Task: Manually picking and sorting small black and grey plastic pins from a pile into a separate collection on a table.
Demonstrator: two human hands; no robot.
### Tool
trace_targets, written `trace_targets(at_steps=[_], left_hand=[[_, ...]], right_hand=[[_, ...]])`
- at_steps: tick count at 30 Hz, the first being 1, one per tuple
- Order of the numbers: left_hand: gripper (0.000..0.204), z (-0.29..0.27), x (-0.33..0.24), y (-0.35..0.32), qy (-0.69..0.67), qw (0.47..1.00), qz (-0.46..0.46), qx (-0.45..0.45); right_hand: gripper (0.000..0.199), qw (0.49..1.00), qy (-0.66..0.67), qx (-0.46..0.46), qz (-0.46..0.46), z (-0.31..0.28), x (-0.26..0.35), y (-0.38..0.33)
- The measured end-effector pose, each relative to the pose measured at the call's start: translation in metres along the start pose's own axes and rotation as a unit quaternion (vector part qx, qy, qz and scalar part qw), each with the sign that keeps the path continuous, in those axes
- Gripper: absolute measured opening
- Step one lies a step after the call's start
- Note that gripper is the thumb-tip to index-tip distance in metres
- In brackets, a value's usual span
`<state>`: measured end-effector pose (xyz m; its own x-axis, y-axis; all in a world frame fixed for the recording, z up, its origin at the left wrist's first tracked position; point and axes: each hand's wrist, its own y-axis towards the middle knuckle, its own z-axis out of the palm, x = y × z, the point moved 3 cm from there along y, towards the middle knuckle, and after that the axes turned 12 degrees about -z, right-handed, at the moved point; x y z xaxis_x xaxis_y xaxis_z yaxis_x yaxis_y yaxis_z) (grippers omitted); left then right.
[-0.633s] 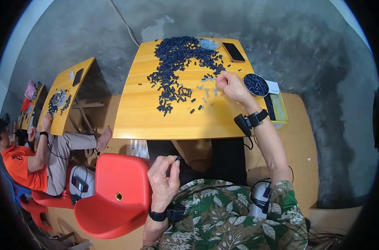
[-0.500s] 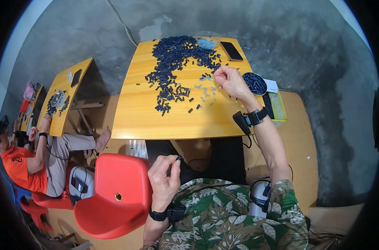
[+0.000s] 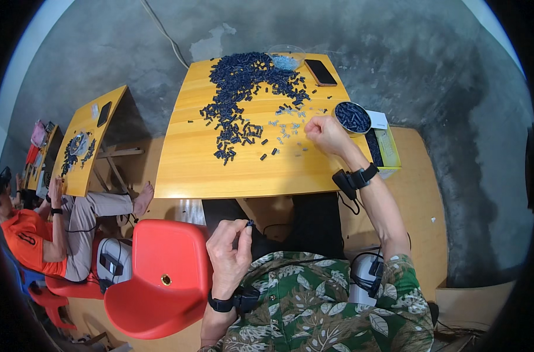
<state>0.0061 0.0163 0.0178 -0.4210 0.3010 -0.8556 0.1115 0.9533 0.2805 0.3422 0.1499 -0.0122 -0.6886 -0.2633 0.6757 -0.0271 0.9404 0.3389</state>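
My left hand is raised in front of my chest, thumb and forefinger pinched on a small dark cylindrical piece. Over the right part of the wooden table, my right hand is closed with curled fingers; whatever they hold, if anything, is hidden. Just left of it lie several tiny clear pieces, scattered on the tabletop. A large heap of dark cylindrical pieces spreads from the far edge toward the middle. Beyond my right hand stands a round container full of the same dark pieces.
A clear dish with pale blue bits and a phone sit at the far edge. A yellow box adjoins the table's right side. Left of me is a red chair; farther left, a person in orange sits at another table.
My right hand has drawn back toward me, off the clear pieces, its fingers more curled. My left hand keeps its pinch in nearly the same place. The view has tilted slightly.
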Motion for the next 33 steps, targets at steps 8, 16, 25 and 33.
trace_targets(at_steps=[8, 16, 25, 33], left_hand=[[0.007, 0.004, -0.001, 0.001, -0.004, 1.000, 0.009, -0.001], [0.007, 0.000, 0.003, 0.000, 0.002, 1.000, 0.011, -0.012], [0.011, 0.000, 0.002, 0.001, -0.001, 1.000, 0.025, -0.015], [0.007, -0.004, -0.004, -0.002, -0.026, 0.999, -0.011, -0.017]], right_hand=[[0.011, 1.000, -0.004, -0.017, -0.025, 0.018, 0.009, -0.006], [0.010, 0.987, -0.157, -0.032, -0.034, 0.030, 0.002, 0.023], [0.009, 0.977, -0.206, 0.012, -0.056, 0.037, -0.002, 0.031], [0.007, 0.982, 0.181, -0.051, -0.004, 0.023, 0.049, 0.000]])
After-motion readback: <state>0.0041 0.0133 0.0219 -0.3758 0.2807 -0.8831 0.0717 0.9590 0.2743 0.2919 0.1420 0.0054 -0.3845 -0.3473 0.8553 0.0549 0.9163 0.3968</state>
